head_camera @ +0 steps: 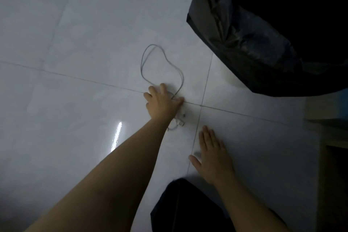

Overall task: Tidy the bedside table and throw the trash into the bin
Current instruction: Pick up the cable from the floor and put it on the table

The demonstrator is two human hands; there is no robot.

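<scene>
Left hand (pixel 163 102) is down on the tiled floor (pixel 75 100), fingers spread and pressed over a white cable (pixel 162 66); can't tell whether it's actually gripping. Cable loop runs out toward 12 o'clock from the hand, plug ends (pixel 181 120) lie at 5 o'clock just beside the wrist. Right hand (pixel 212 154) is open, flat, palm down, holding nothing. Black bin bag (pixel 254 34) at 2 o'clock, well apart from the cable.

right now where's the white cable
In the head view the white cable lies looped on the tiled floor near centre, under the left hand, with the black bin bag to its upper right.
</scene>
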